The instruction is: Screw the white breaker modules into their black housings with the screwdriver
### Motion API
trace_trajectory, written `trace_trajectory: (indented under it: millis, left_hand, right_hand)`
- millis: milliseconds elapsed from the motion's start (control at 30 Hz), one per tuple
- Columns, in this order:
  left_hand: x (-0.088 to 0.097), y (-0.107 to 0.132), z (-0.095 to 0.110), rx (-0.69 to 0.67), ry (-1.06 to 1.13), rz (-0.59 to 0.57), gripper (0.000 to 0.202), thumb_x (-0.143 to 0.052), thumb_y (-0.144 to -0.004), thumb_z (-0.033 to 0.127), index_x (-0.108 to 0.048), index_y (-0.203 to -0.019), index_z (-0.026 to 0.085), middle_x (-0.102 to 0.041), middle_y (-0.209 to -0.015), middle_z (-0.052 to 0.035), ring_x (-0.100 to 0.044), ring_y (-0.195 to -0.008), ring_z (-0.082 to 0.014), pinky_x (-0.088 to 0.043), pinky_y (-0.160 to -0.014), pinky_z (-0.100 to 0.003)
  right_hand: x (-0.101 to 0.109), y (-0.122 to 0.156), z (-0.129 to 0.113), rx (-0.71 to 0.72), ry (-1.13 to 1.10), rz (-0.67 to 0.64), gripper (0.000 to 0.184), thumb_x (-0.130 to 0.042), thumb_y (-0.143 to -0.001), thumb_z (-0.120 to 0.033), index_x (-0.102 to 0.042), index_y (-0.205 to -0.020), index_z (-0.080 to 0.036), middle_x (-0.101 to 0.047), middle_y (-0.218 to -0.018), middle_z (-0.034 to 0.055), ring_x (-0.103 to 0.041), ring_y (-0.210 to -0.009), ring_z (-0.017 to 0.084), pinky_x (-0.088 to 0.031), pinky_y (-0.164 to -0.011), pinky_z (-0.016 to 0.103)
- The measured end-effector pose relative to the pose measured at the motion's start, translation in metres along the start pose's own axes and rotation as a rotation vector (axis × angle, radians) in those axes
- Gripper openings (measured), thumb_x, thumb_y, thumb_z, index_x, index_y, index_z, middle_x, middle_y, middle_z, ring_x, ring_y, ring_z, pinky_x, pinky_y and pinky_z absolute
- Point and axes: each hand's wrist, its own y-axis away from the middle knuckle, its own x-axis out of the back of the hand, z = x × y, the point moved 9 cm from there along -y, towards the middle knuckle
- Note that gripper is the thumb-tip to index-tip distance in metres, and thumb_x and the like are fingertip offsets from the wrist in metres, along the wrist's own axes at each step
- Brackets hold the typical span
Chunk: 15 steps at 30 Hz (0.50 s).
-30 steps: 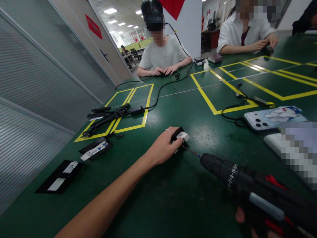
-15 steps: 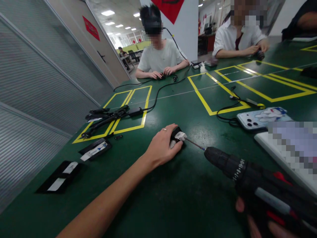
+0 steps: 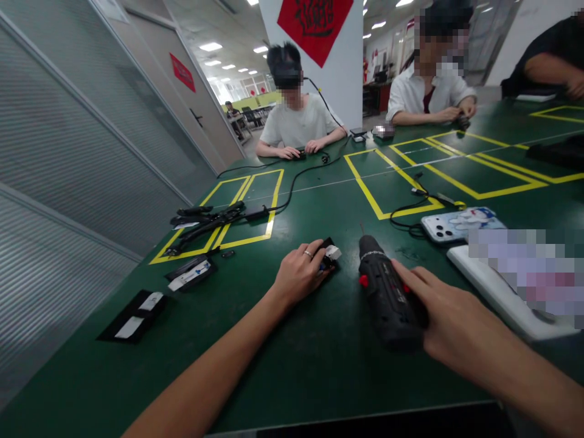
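Note:
My left hand (image 3: pixel 298 275) rests on the green table (image 3: pixel 319 365) with its fingers curled round a small black part with a white label (image 3: pixel 332 253). A black and red power screwdriver (image 3: pixel 387 289) lies on the table just right of it, bit pointing away from me. My right hand (image 3: pixel 444 319) lies on the tool's rear end, fingers wrapped over the body. The bit is clear of the small part.
A phone in a cartoon case (image 3: pixel 460 222) and a white flat device (image 3: pixel 497 292) lie to the right. Black labelled parts (image 3: pixel 191 272) (image 3: pixel 134 316) and a bundle of black cables (image 3: pixel 210 218) sit to the left. Three people sit across the table.
The screwdriver's bit was pointed at the small part; it has since swung away and been laid flat on the table, my right hand on top. The view has tilted upward.

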Motion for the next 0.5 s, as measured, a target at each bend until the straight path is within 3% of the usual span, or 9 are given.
trace_trajectory:
  millis: [167,500]
  left_hand:
    - [0.001,0.002,0.003,0.057,-0.045,-0.035,0.043,-0.044,-0.091,0.043,-0.056,-0.12,0.012,-0.054,-0.131,-0.0146,-0.06,-0.1,-0.026,-0.054,-0.071,-0.035]
    - [0.005,-0.002,0.019,0.147,-0.141,-0.102,0.046,-0.04,-0.093,0.043,-0.056,-0.118,0.008,-0.056,-0.126,-0.0188,-0.061,-0.089,-0.0267,-0.053,-0.061,-0.036]
  right_hand:
    - [-0.032,-0.027,0.003,-0.023,0.079,-0.142,0.092,-0.071,-0.069,-0.011,-0.023,-0.147,-0.022,-0.05,-0.113,0.0075,-0.059,-0.08,0.024,-0.054,-0.069,0.039]
    - [-0.045,-0.053,0.024,0.049,0.081,-0.164,0.093,-0.071,-0.072,-0.009,-0.021,-0.15,-0.018,-0.047,-0.12,0.0105,-0.054,-0.098,0.026,-0.051,-0.086,0.042]
